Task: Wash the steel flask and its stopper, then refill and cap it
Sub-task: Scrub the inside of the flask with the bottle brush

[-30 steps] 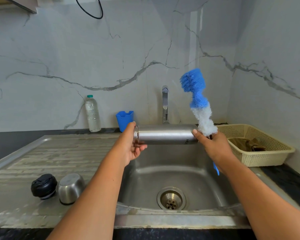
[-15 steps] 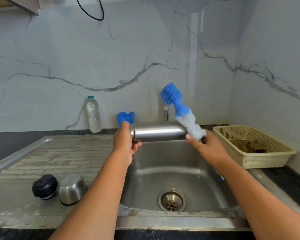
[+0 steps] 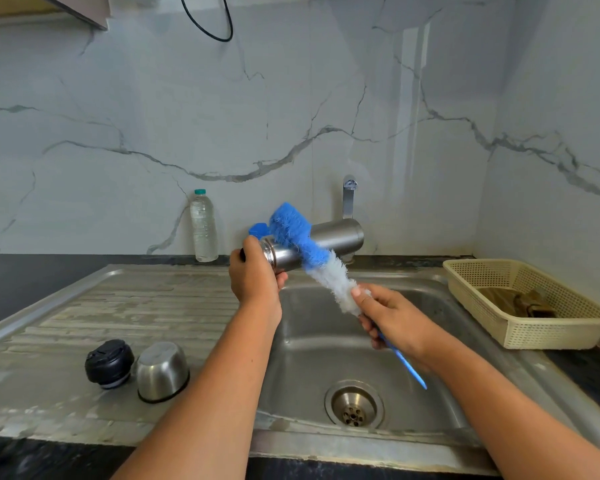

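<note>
Where the steel draining board (image 3: 136,306) starts on the left, the black stopper (image 3: 109,363) sits, not washed yet I think. Just beside it is a steel cup (image 3: 162,370), turned upside down, so nothing can be in it. Farther back by the wall stands a plastic bottle (image 3: 203,226), shut with a green cap and almost full of clear water.

Next comes the left hand (image 3: 255,277). Its fingers are curled round the flask (image 3: 340,235) near the open mouth. The flask is up in the air over the back of the sink (image 3: 326,348), lying on its side with the mouth to the left. I cannot see inside it. It looks hard, smooth and round, so I think it gets slippery when wet and could roll or slide. A whole-hand hold round the body near the neck seems best.

Across the flask lies the brush (image 3: 302,244), blue and then white, soft and bendy. A little blue cup (image 3: 256,229) peeks out behind it. The right hand (image 3: 392,318) grips the thin blue handle, thumb on the white bristles.

Far right, a cream basket (image 3: 534,336) holds something brown, maybe a cloth.
</note>
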The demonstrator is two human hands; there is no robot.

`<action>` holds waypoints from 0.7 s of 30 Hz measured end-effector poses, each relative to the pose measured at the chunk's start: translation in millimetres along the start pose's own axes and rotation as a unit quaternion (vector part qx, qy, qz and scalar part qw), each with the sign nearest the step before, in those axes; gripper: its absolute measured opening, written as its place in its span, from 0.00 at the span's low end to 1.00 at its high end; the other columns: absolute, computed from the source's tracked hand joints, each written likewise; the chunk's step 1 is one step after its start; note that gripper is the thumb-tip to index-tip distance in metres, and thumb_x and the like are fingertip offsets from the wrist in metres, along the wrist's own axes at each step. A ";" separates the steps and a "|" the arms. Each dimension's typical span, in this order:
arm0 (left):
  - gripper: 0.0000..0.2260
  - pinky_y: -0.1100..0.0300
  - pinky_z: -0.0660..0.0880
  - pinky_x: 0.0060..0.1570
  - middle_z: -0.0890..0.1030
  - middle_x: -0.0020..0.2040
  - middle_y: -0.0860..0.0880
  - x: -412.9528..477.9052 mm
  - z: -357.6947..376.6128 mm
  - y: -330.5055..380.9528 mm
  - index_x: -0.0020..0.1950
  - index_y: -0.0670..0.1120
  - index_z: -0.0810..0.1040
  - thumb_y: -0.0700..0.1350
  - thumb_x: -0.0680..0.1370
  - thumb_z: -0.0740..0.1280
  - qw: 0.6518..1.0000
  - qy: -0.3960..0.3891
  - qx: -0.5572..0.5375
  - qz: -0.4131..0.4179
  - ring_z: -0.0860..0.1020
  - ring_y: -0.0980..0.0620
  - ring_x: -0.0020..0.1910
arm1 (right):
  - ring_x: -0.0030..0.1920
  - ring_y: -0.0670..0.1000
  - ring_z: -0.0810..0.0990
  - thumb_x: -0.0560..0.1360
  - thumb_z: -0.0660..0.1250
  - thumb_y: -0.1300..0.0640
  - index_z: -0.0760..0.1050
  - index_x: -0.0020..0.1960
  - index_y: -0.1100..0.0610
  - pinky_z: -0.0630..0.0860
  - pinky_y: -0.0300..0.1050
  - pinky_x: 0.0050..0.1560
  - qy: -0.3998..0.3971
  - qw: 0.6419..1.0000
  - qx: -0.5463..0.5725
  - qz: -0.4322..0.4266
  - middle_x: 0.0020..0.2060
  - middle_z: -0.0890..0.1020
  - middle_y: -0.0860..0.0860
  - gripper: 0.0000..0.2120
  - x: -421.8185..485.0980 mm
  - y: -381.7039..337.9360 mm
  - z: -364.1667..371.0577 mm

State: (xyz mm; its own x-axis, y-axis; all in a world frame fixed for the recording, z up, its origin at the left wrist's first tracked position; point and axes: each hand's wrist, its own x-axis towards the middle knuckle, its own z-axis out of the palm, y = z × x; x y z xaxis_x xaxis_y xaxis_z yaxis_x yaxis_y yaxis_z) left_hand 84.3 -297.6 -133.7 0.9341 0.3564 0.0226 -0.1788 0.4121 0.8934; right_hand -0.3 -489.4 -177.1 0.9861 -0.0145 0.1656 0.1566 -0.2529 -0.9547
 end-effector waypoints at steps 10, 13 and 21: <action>0.10 0.61 0.73 0.28 0.81 0.46 0.47 -3.2 -0.3 1.3 0.51 0.47 0.74 0.53 0.79 0.60 1.000 0.028 -0.005 0.007 0.80 0.46 0.38 | 0.32 0.46 0.72 0.82 0.62 0.40 0.80 0.51 0.51 0.70 0.44 0.37 0.021 0.993 -0.116 0.008 0.31 0.76 0.46 0.16 6.1 8.8 7.7; 0.11 0.60 0.73 0.28 0.81 0.46 0.47 -4.3 0.3 1.5 0.51 0.46 0.75 0.52 0.79 0.60 0.999 0.032 0.003 0.020 0.80 0.46 0.39 | 0.31 0.45 0.71 0.82 0.62 0.41 0.80 0.51 0.51 0.70 0.42 0.36 0.039 0.991 -0.128 0.006 0.32 0.76 0.47 0.15 6.3 5.5 8.3; 0.12 0.60 0.74 0.28 0.83 0.49 0.44 -5.5 0.6 -0.3 0.53 0.47 0.75 0.53 0.79 0.59 0.999 0.041 0.013 0.023 0.82 0.46 0.39 | 0.32 0.41 0.72 0.82 0.63 0.42 0.79 0.56 0.45 0.69 0.38 0.38 0.048 0.989 -0.143 0.010 0.29 0.76 0.41 0.10 5.3 6.5 6.6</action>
State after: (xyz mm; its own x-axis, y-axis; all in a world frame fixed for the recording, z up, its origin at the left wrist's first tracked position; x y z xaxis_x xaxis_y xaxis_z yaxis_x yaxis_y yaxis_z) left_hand 79.4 -300.2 -133.8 0.8966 0.4419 0.0280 -0.2118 0.3726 0.9035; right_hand 6.3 -484.7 -184.1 0.9770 -0.1096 0.1831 0.1020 -0.5138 -0.8518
